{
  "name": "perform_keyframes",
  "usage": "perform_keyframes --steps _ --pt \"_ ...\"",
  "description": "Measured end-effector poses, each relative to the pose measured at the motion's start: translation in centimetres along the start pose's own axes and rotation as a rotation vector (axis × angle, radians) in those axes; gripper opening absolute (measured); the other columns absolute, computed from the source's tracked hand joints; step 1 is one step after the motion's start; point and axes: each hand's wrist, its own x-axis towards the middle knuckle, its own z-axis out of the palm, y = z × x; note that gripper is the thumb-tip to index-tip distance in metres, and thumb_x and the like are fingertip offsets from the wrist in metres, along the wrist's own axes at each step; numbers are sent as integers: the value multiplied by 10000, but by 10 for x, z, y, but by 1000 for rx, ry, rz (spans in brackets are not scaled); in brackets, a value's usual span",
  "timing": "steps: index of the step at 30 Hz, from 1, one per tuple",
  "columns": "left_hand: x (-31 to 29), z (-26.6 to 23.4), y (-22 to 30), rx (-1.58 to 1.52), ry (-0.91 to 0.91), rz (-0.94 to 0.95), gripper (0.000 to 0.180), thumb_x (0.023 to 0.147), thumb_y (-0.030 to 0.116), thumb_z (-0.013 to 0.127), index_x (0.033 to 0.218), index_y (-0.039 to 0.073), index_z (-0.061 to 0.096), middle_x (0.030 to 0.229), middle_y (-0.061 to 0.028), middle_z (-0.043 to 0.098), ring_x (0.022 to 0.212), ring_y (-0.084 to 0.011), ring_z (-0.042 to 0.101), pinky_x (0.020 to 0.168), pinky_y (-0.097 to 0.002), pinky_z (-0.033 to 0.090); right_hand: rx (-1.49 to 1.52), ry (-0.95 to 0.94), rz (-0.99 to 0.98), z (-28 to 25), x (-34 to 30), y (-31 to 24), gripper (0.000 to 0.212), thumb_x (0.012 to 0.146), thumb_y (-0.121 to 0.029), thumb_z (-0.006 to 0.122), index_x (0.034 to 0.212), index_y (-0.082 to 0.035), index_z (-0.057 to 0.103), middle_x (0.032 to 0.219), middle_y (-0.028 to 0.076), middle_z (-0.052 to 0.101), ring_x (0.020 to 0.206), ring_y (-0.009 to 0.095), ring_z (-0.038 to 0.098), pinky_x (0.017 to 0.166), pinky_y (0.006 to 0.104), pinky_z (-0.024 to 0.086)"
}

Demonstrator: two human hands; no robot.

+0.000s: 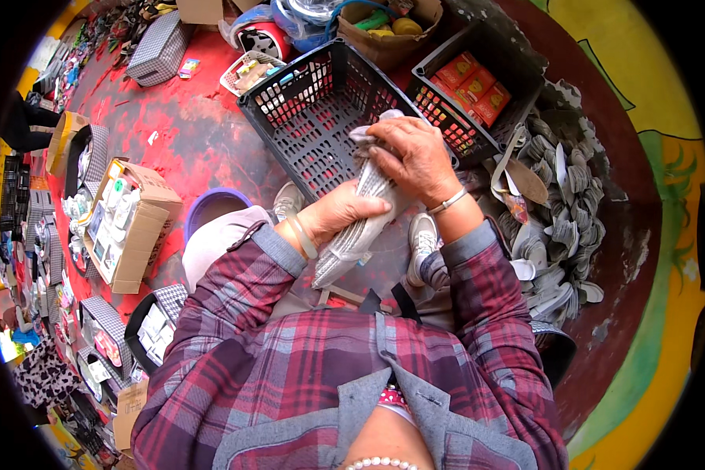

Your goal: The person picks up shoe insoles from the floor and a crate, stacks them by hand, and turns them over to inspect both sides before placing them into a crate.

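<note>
A thick bundle of thin grey-white insoles (343,254) slants between my hands, its lower end tapering toward my lap. My left hand (335,215) grips its middle from the left, thumb lying across the layered edges. Higher up, my right hand (417,157) is closed over the top end, where some pale material bunches under the fingers. Just beyond the bundle sits a black plastic crate (309,125) with slotted walls, its perforated bottom showing. To the right lies a large heap of similar grey insoles (560,211).
Orange-red boxes (471,88) lie in a second black crate (427,98) at the far right. A purple basin (211,205) stands left of my knee, beside a cardboard box (153,219) of white packages. The painted wall (666,204) curves along the right.
</note>
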Motion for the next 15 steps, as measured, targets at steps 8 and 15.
perform_keyframes --steps 8,15 --pt "-1 -4 7 89 7 48 464 827 236 641 1201 2 500 966 -135 640 756 -178 639 678 -287 538 218 205 739 -14 -26 81 196 737 -45 581 919 -13 645 833 54 633 768 145 593 699 282 482" --pt "15 -49 30 -363 364 570 578 914 563 403 1223 85 507 984 -79 619 810 -230 623 687 -406 546 760 -68 735 -30 -23 36 272 771 -129 615 981 40 652 867 88 659 759 123 611 685 235 480"
